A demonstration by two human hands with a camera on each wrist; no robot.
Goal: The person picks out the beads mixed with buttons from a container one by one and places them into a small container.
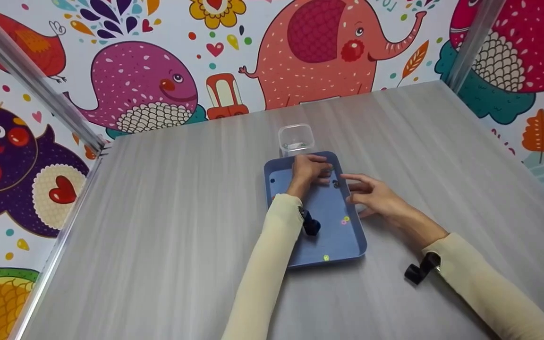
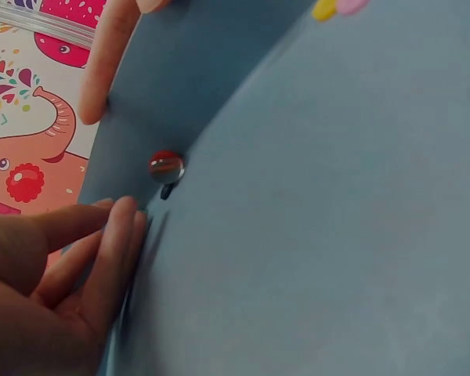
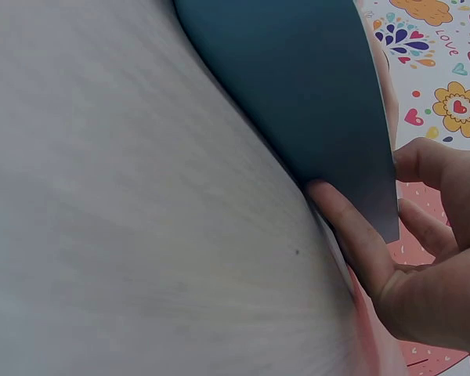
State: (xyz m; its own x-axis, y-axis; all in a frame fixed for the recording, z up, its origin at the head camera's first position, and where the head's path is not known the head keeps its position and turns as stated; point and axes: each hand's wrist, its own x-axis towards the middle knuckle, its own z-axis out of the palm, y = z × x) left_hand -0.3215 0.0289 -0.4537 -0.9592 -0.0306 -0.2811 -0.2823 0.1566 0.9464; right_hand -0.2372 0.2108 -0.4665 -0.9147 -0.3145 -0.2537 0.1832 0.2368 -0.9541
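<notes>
A blue rectangular tray lies on the table with several small beads or buttons in it. My left hand reaches into its far right corner, thumb and fingertips bunched close by the wall; I cannot tell whether they pinch anything. Just beside those fingertips sits a shiny round bead with a small dark piece under it. Outside the tray's right wall is my right hand, fingers spread, with fingertips at the rim and one finger low against the outer wall. Pink and yellow pieces lie farther down.
Right behind the tray stands a clear plastic container with a few small pieces at its bottom. A dark bead lies near the tray's left wall, a yellow one at its near end. Cartoon-printed panels border the table.
</notes>
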